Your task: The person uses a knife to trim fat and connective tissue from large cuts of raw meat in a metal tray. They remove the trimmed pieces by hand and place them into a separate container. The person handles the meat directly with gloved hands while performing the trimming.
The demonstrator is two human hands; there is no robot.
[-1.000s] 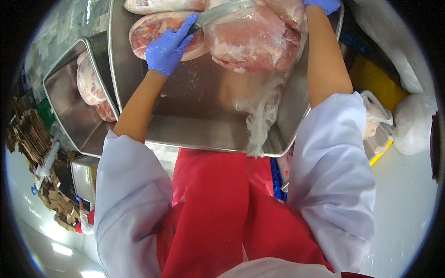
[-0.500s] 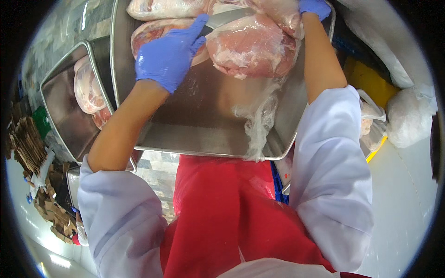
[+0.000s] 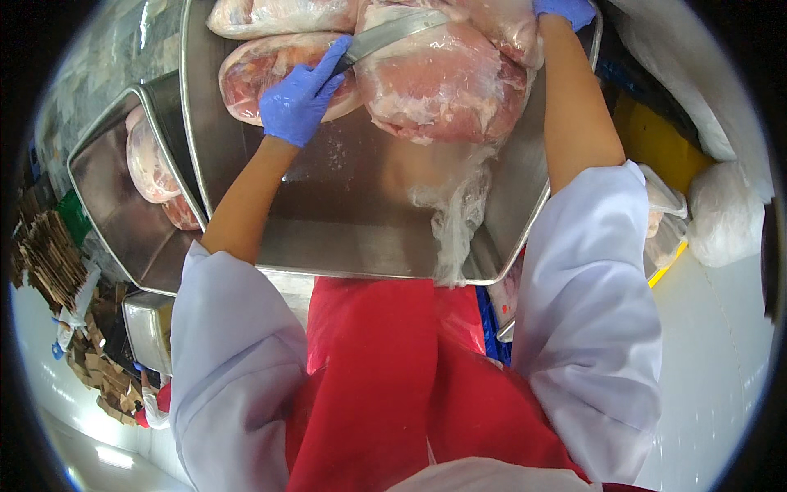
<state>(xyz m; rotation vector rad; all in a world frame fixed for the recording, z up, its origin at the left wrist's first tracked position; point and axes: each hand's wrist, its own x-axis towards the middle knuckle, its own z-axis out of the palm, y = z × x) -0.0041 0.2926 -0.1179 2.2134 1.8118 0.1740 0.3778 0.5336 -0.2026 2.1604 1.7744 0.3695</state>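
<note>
My left hand [image 3: 297, 102], in a blue glove, grips a knife [image 3: 385, 37] whose blade lies over the wrapped meat. A large pink cut [image 3: 434, 94] and a second cut [image 3: 246, 78] sit in the upper part of a steel tray [image 3: 352, 271], with a wrapped piece [image 3: 279, 15] behind them. Loose clear plastic [image 3: 459, 209] hangs from the meat to the tray's near rim. My right hand [image 3: 566, 11], also gloved, is at the meat's far right edge by the rim; its fingers are hidden.
A second steel tray [image 3: 115, 230] with meat is at left, above a smaller steel container [image 3: 147, 328]. Stacked cardboard [image 3: 57, 254] and another person's sleeve [image 3: 156, 410] show at far left. A yellow container [image 3: 648, 135] and bulky plastic bags [image 3: 725, 213] are at right.
My left hand, with the knife, came nearer to me at half a second ago and has since moved back up and away. My right hand has shifted only slightly.
</note>
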